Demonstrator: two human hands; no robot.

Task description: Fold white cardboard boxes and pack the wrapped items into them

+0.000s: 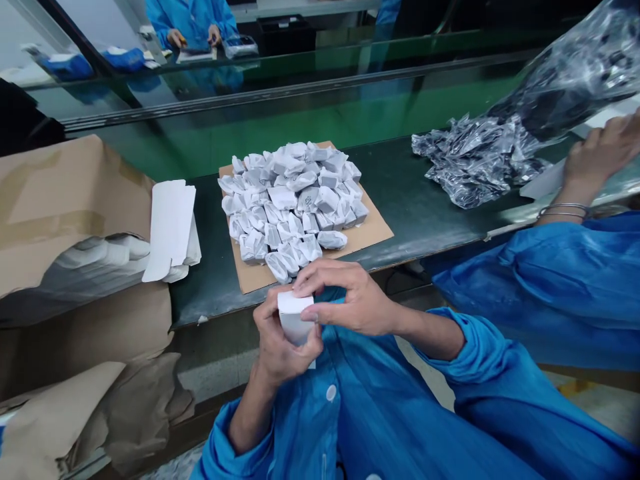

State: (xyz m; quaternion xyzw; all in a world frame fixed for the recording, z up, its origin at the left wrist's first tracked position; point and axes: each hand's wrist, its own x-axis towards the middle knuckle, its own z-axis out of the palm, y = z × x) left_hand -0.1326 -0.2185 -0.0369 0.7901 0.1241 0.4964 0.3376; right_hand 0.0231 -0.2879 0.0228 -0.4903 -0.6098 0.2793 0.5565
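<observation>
A small white carton [295, 320] is held in front of my chest, just off the table's near edge. My left hand [283, 343] wraps round its sides from below. With thumb and fingers, my right hand [345, 297] grips the carton's upper end at the right corner. Whatever the carton contains is hidden. Just beyond my hands, many small pieces wrapped in white paper [285, 197] lie heaped on a flat cardboard sheet [373, 230].
Flat white carton blanks [170, 227] lie left of the heap, beside a large open cardboard box [75, 200]. Clear plastic bags [475, 157] lie to the right, near a co-worker's hand [600, 153]. Across the green-backed line, another person's hands [195, 37] work.
</observation>
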